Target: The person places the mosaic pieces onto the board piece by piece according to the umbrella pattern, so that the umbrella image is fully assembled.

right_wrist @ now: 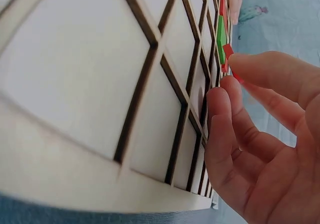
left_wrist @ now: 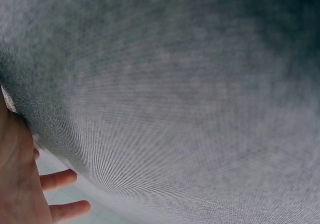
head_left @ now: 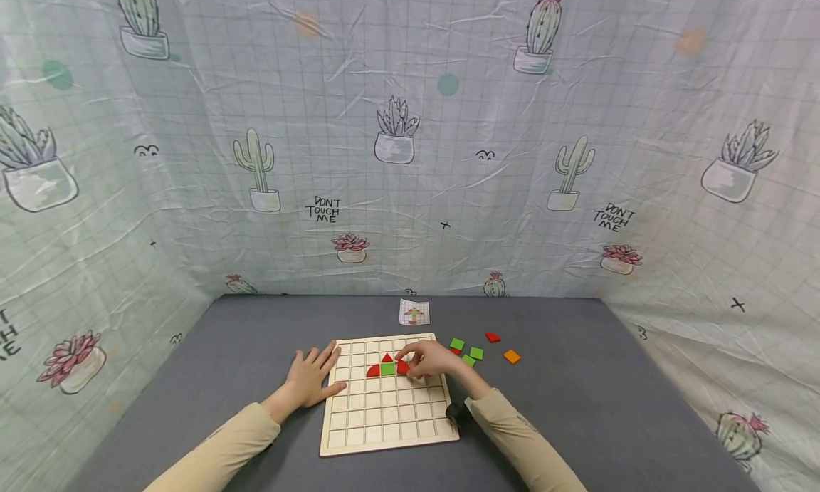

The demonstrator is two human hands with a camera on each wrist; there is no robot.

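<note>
A wooden grid board [head_left: 387, 449] lies on the table. Thumb and fingers of my right hand [head_left: 434, 360] pinch a red tile [head_left: 403, 367] over the board, just right of a green square tile [head_left: 387, 369]. In the right wrist view that red tile [right_wrist: 228, 51] is tilted between the fingertips; its full outline is partly hidden. A red triangle tile [head_left: 387, 358] sits above the green square, and a red tile with a curved edge [head_left: 373, 372] sits to its left. My left hand [head_left: 307, 378] rests with spread fingers at the board's left edge, holding nothing.
Right of the board lie loose green tiles [head_left: 476, 353], a red tile [head_left: 492, 337] and an orange square tile [head_left: 512, 357]. A small printed pattern card [head_left: 414, 312] lies behind the board. A cactus-print curtain [head_left: 410, 193] encloses the grey table [head_left: 596, 406].
</note>
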